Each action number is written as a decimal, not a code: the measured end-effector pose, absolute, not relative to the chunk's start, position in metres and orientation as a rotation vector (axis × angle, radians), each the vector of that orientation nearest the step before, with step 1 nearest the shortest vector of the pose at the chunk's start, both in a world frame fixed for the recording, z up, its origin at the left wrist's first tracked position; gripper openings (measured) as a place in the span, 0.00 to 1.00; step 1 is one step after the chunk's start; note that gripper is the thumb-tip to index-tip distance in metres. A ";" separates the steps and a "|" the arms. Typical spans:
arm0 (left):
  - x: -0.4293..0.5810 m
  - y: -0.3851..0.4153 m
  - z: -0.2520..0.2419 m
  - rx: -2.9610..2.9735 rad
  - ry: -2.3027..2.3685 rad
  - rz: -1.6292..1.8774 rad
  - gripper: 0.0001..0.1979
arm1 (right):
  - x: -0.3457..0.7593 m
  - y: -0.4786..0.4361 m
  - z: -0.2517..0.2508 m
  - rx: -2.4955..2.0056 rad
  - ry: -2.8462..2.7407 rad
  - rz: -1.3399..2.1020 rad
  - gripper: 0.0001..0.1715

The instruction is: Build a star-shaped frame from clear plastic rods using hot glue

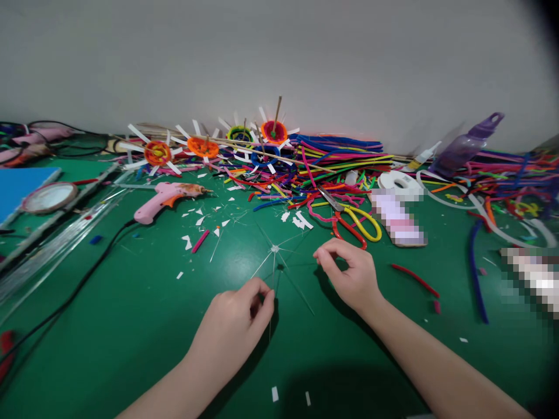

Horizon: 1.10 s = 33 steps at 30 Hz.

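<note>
A star of thin clear strands (275, 249) spreads out from a small whitish centre in front of me, above the green table. My left hand (238, 317) is closed in a pinch on one strand, below the centre. To the right of the star, my right hand (349, 270) has thumb and forefinger pressed together. One faint strand points toward those fingertips, but what they hold is too fine to make out. Scissors (343, 212) with red and yellow handles lie just beyond my right hand.
A pink glue gun (163, 198) with a black cord lies at left. Colourful wheel-like pieces with white strips (158, 152) stand along the wall beside heaps of pipe cleaners (345, 151). A tape roll (399, 186) and purple bottle (463, 148) sit at right. White paper scraps (301, 220) are scattered about.
</note>
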<state>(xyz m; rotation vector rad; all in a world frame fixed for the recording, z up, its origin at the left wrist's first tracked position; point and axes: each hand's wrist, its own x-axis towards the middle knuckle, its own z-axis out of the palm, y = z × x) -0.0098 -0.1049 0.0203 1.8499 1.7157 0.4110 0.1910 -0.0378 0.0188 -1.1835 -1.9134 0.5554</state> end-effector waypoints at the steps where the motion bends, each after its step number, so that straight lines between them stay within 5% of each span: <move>1: -0.010 -0.105 0.021 1.852 1.715 0.415 0.15 | 0.190 -0.038 0.018 -1.161 -1.922 0.555 0.10; 33: -0.024 -0.109 0.025 2.156 1.776 0.630 0.14 | 0.191 -0.037 0.015 -1.046 -1.995 0.476 0.03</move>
